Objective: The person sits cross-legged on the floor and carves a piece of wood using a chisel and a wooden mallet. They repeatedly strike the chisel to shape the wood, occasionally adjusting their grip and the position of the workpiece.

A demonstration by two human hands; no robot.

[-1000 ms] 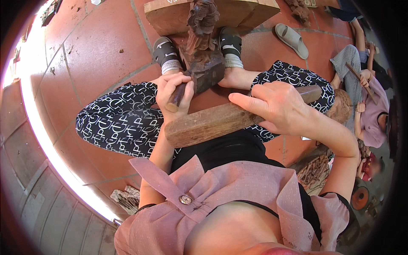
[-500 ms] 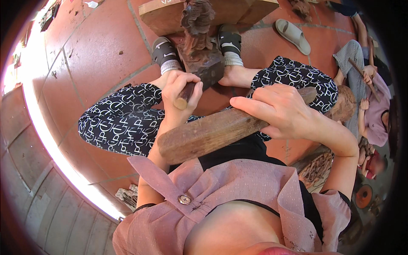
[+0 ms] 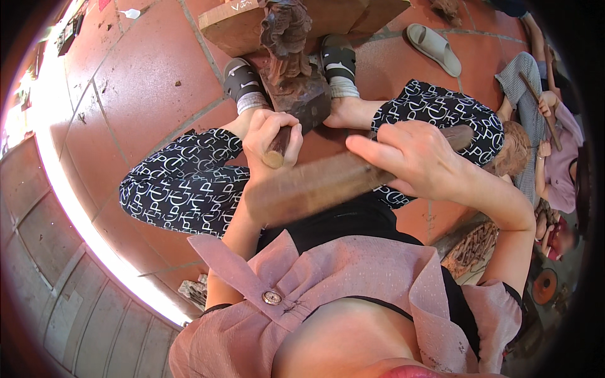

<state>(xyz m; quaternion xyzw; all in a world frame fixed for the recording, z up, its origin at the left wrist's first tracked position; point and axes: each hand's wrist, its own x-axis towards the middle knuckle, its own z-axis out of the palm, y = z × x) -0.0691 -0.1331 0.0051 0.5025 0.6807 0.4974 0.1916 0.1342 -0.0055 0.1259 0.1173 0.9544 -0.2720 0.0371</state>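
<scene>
My left hand is wrapped round a wooden-handled chisel, its butt end facing me; the blade is hidden beyond my fingers. My right hand grips a long wooden mallet by its narrower end. The mallet's thick end is blurred by motion and lies just on my side of the chisel's butt; whether they touch I cannot tell. Beyond my left hand, a dark carved wooden figure stands on a blocky base between my feet.
A pale wooden block lies behind the carving. To its right is a loose grey slipper on the tiled floor. Another person sits at the far right, holding a stick-like tool beside a carved wooden piece.
The mallet's thick end has moved slightly forward, closer to the chisel's butt, and is now blurred. My left hand keeps its hold on the chisel and has shifted a little to the right.
</scene>
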